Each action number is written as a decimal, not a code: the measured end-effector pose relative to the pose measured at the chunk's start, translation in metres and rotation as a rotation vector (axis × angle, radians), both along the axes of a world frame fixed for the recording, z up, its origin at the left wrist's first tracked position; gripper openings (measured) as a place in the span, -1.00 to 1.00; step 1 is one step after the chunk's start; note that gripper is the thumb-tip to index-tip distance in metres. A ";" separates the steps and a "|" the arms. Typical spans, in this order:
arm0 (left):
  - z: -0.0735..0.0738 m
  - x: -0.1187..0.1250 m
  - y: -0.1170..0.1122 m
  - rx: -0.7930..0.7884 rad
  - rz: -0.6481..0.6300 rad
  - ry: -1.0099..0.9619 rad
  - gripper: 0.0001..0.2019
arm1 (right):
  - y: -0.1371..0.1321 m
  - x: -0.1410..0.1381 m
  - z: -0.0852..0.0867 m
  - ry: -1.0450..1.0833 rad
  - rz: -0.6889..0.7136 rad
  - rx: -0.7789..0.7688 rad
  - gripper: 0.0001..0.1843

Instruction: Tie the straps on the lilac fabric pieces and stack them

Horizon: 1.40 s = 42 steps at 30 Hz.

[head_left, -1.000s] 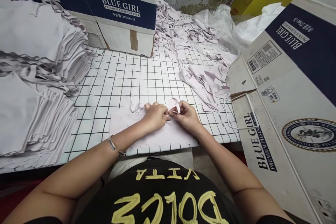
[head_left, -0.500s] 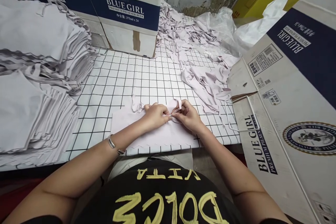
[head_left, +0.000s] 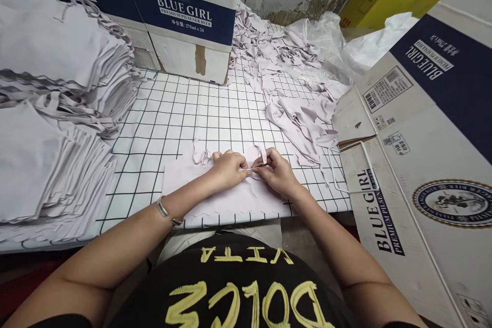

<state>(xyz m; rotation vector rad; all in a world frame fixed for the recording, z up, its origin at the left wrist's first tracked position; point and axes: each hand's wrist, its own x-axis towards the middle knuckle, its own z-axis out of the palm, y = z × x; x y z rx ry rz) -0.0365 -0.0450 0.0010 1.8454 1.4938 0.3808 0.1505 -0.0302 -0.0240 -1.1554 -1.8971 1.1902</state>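
A pale pink fabric piece [head_left: 230, 202] lies flat at the near edge of the table, with narrow straps at its far side. My left hand [head_left: 229, 170] rests over it, thumb and fingers pinched on the strap's edge. Close beside it, my right hand [head_left: 277, 173] is closed too, pinching the same strap [head_left: 253, 152], whose loose end curls up by the fingers. Something small and shiny shows in the right fingers, too small to name. Another strap loop [head_left: 200, 154] lies left of my hands.
Stacks of similar pieces [head_left: 34, 159] stand on the left of the checked table cover [head_left: 184, 107]. A beer carton [head_left: 184, 25] is at the back, another carton [head_left: 415, 164] at the right. Fabric scraps [head_left: 294, 120] and clear plastic [head_left: 323, 36] lie between them.
My hands have shifted very slightly, and a small gap between the pinching fingertips has widened a little. The fabric stays in place.
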 end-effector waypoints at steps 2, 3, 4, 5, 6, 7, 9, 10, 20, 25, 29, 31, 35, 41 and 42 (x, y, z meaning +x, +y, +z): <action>0.000 0.000 0.000 -0.007 -0.004 0.000 -0.84 | -0.001 -0.001 0.002 -0.023 0.002 0.039 -0.78; 0.000 0.001 0.000 -0.010 -0.007 -0.001 -0.84 | -0.002 -0.001 0.002 -0.036 0.000 0.062 -0.79; 0.000 0.001 0.000 -0.010 -0.011 -0.003 -0.85 | -0.002 -0.002 0.003 -0.050 0.000 0.084 -0.79; 0.000 0.001 0.000 -0.006 -0.015 -0.005 -0.85 | -0.003 -0.003 0.004 -0.060 0.002 0.099 -0.80; 0.000 0.002 0.000 -0.002 -0.020 -0.005 -0.85 | -0.003 -0.004 0.004 -0.068 0.008 0.107 -0.81; 0.000 0.002 -0.001 0.003 -0.023 -0.004 -0.84 | -0.003 -0.005 0.005 -0.071 0.018 0.109 -0.81; 0.000 0.002 -0.001 0.004 -0.024 -0.002 -0.82 | -0.003 -0.006 0.006 -0.075 0.040 0.107 -0.81; 0.000 0.002 -0.001 0.002 -0.023 -0.004 -0.81 | -0.002 -0.006 0.006 -0.075 0.043 0.111 -0.81; 0.000 0.001 0.000 -0.005 -0.013 -0.017 -0.84 | 0.000 0.002 0.004 -0.078 0.029 0.095 -0.83; -0.001 0.001 0.000 -0.007 -0.018 -0.018 -0.85 | -0.001 0.002 0.002 -0.082 0.019 0.122 -0.82; -0.001 0.000 -0.001 -0.010 -0.022 -0.010 -0.87 | -0.001 0.004 0.003 -0.097 0.058 0.143 -0.82; -0.001 0.001 -0.001 -0.011 -0.030 -0.007 -0.87 | -0.001 0.004 0.004 -0.119 0.078 0.171 -0.82; 0.000 0.003 -0.001 -0.004 -0.047 0.000 -0.85 | -0.003 0.000 0.003 -0.128 0.080 0.196 -0.81; 0.002 0.003 -0.002 -0.047 -0.067 0.000 -0.81 | -0.001 -0.006 0.005 0.049 0.046 0.115 -0.80; 0.003 0.002 -0.002 -0.053 -0.062 -0.012 -0.82 | 0.001 -0.005 0.006 0.034 0.044 0.133 -0.81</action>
